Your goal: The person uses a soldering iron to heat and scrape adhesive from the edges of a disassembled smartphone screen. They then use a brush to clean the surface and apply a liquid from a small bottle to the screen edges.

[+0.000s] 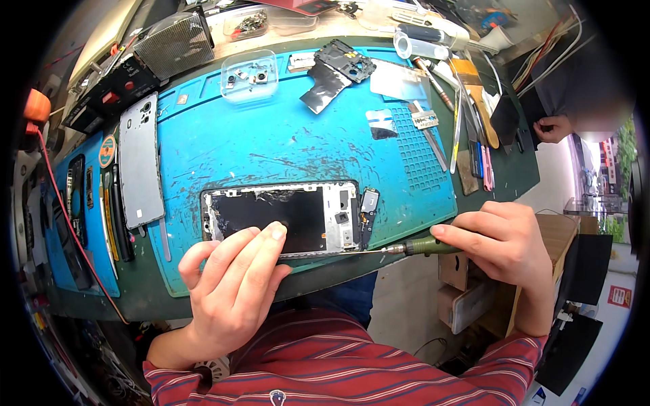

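An opened smartphone point(298, 213) lies across the near part of the blue mat, its dark inner panel showing inside a pale frame. My left hand point(237, 284) holds it by its near edge, fingers over the panel and thumb at the edge. In my right hand point(497, 240) is a green-handled tool point(423, 246) with a metal collar, pinched between thumb and fingers. Its slim metal shaft runs left along the phone's near long edge; the tip is hard to make out near my left hand. A small loose circuit part point(367, 206) sits against the phone's right end.
The blue work mat point(271, 145) carries a clear box of small parts point(249, 76), a dark phone part point(345, 61) and a grey phone back cover point(141, 162). Blades, brushes and tweezers point(477, 118) lie at right. Another person's hand point(553, 128) is beyond the right edge.
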`<state>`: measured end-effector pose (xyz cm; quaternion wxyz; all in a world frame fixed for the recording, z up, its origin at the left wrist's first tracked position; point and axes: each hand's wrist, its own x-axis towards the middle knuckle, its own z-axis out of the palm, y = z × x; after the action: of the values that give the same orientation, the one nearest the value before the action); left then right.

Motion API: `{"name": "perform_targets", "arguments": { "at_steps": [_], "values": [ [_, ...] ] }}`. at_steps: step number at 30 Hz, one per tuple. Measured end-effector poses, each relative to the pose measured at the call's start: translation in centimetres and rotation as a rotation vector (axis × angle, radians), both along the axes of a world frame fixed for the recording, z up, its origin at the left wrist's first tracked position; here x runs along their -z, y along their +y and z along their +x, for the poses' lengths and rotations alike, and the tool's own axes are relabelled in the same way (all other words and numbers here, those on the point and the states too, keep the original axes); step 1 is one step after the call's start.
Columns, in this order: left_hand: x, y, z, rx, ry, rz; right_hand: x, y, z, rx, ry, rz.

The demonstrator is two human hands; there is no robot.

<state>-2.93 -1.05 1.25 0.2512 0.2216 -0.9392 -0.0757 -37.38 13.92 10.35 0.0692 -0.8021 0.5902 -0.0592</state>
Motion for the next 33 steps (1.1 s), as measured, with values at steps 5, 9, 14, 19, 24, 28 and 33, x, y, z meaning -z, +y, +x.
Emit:
{"name": "perform_targets", "arguments": {
  "at_steps": [5,9,14,19,24,28,33],
  "values": [
    [0.1,0.0,0.1,-0.003,0.009,0.010,-0.3,0.0,-0.3,0.023,0.024,-0.029],
    [0.1,0.0,0.0,-0.006,0.005,0.000,-0.1,-0.6,0.2,0.015,0.006,-0.028],
    [0.0,0.0,0.0,-0.006,0.007,0.009,-0.3,-0.5,-0.2,0.016,0.026,-0.030],
    [0.0,0.0,0.0,-0.009,0.010,0.002,-0.4,-0.9,0.3,0.008,0.023,-0.032],
    [0.1,0.0,0.0,-0.007,0.014,0.020,-0.7,-0.3,-0.5,0.021,0.041,-0.010],
    [0.1,0.0,0.0,-0.009,0.019,0.011,-0.1,-1.0,0.6,0.007,0.004,-0.036],
    [0.2,-0.1,0.0,-0.003,0.024,0.022,-0.1,-1.1,0.5,0.008,0.024,-0.025]
  ]
}}
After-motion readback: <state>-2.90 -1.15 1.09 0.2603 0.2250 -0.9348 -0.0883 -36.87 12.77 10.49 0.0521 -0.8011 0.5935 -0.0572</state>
